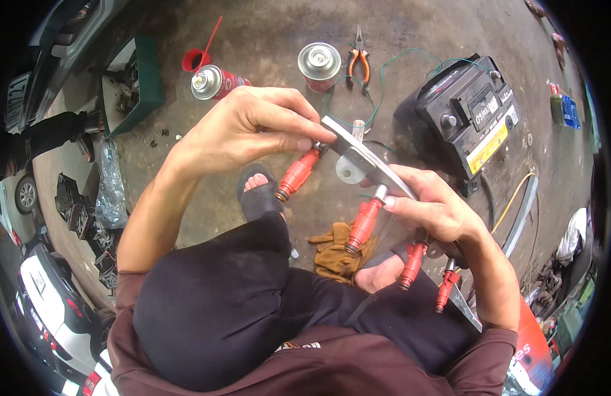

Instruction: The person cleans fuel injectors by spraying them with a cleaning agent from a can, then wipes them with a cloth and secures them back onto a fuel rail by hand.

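A silvery fuel rail (361, 153) with several red fuel injectors hanging from it is held up above my lap. My left hand (249, 129) pinches the rail's far-left end between thumb and fingers, right by the top of the leftmost injector (299, 174). Wrapped round the middle of the rail, my right hand (437, 206) has its thumb beside the top of the second injector (365, 223). Two more injectors, a third one (412, 266) and a fourth one (446, 290), dangle below my right wrist. My right palm and forearm hide part of the rail.
Ahead on the stained floor are a red spray can (223, 83), another can (320, 63), orange-handled pliers (359, 59) and thin green wire (382, 72). A car battery (460, 115) stands at the right. Brown gloves (338, 254) lie between my feet; a green box (142, 86) sits far left.
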Demonstrator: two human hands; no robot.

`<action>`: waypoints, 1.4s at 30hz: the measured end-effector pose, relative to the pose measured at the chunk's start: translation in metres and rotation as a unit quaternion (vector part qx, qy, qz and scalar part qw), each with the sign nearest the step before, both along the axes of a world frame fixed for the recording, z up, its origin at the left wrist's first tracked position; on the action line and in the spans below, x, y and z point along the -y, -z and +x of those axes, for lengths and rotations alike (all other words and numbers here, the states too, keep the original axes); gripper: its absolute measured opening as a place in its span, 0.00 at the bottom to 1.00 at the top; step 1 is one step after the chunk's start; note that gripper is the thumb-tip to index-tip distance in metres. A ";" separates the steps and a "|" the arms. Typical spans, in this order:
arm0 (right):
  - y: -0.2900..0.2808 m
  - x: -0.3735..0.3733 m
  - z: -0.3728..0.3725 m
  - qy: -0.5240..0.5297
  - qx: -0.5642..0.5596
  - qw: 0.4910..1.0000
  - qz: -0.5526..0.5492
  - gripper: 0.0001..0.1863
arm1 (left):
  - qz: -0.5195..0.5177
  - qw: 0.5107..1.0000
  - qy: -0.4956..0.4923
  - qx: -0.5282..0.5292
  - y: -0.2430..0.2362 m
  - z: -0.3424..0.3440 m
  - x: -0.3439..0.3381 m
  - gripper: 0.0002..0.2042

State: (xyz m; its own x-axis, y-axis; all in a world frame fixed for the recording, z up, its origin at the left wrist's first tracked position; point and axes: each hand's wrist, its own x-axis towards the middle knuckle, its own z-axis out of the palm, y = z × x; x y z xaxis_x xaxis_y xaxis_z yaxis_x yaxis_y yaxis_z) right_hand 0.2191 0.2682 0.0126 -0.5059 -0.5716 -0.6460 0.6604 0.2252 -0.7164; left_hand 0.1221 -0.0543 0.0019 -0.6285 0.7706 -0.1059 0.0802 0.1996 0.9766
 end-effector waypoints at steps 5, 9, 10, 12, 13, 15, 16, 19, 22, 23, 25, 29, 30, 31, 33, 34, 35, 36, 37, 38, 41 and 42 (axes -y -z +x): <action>0.006 0.003 0.003 -0.005 0.019 1.000 -0.004 0.21 | 0.001 0.998 0.018 -0.066 0.008 0.002 0.007 0.15; 0.013 0.003 0.011 0.015 0.043 0.998 -0.043 0.22 | 0.018 0.999 -0.001 -0.047 0.012 0.009 0.010 0.15; 0.012 0.003 0.011 0.018 0.055 0.997 -0.051 0.22 | 0.020 0.999 -0.002 -0.046 0.009 0.011 0.012 0.15; 0.010 0.003 0.008 0.013 0.070 0.996 -0.051 0.23 | -0.009 1.000 0.002 -0.022 0.003 0.015 0.016 0.16; 0.011 0.004 0.007 0.009 0.072 0.996 -0.048 0.23 | -0.009 1.000 0.000 -0.019 0.004 0.015 0.016 0.16; 0.010 0.004 0.008 0.012 0.087 0.995 -0.045 0.24 | -0.004 0.998 0.027 -0.059 0.008 0.014 0.016 0.16; 0.010 0.004 0.009 0.017 0.094 0.994 -0.046 0.24 | -0.003 0.998 0.028 -0.059 0.007 0.013 0.016 0.16; 0.011 0.006 0.004 0.004 0.059 0.997 -0.042 0.23 | -0.019 0.997 0.008 -0.069 0.001 0.014 0.016 0.15; 0.009 0.015 0.000 -0.037 -0.150 0.986 0.065 0.21 | 0.000 0.999 -0.048 0.008 0.001 0.016 0.017 0.15; 0.000 0.022 -0.004 -0.055 -0.211 0.968 0.126 0.19 | -0.015 0.988 -0.124 0.091 0.001 0.019 0.015 0.15; 0.007 0.031 0.004 -0.041 -0.285 0.943 0.168 0.21 | -0.089 0.969 -0.172 0.157 -0.005 0.020 0.013 0.14; 0.019 0.049 0.016 -0.029 -0.396 0.891 0.220 0.29 | -0.172 0.955 -0.153 -0.185 0.006 0.029 0.001 0.18; 0.020 0.052 0.019 -0.026 -0.417 0.876 0.239 0.30 | -0.173 0.954 -0.157 -0.186 0.009 0.030 0.000 0.18; 0.019 0.055 0.019 -0.029 -0.419 0.876 0.237 0.30 | -0.163 0.953 -0.175 -0.185 0.010 0.031 0.000 0.17; 0.018 0.060 0.020 -0.030 -0.415 0.869 0.269 0.31 | -0.154 0.951 -0.195 -0.183 0.014 0.034 -0.002 0.17; 0.017 0.061 0.019 -0.032 -0.415 0.869 0.267 0.31 | -0.125 0.951 -0.222 -0.177 0.016 0.036 -0.002 0.16; 0.014 0.062 0.017 -0.042 -0.414 0.867 0.274 0.31 | -0.095 0.949 -0.247 -0.170 0.017 0.038 -0.003 0.16; 0.012 0.062 0.015 -0.052 -0.413 0.864 0.283 0.31 | -0.094 0.949 -0.248 -0.169 0.018 0.038 -0.004 0.16; 0.012 0.063 0.016 -0.053 -0.413 0.864 0.284 0.31 | -0.092 0.944 -0.260 -0.180 0.018 0.039 -0.005 0.16; 0.012 0.064 0.018 -0.051 -0.424 0.856 0.292 0.32 | -0.090 0.939 -0.272 -0.192 0.018 0.040 -0.006 0.16; 0.009 0.066 0.017 -0.046 -0.446 0.842 0.300 0.32 | -0.079 0.926 -0.300 -0.214 0.018 0.042 -0.009 0.15; 0.008 0.067 0.017 -0.041 -0.450 0.840 0.301 0.32 | -0.080 0.926 -0.300 -0.216 0.017 0.042 -0.009 0.15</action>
State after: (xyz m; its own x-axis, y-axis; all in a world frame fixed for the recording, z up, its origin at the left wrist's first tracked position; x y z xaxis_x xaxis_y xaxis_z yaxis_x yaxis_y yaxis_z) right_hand 0.2365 0.2016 0.0042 -0.9192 -0.3342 -0.2083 -0.1216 0.7441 -0.6569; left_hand 0.1645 -0.0448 -0.0147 -0.9487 0.2652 0.1723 0.2839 0.4740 0.8335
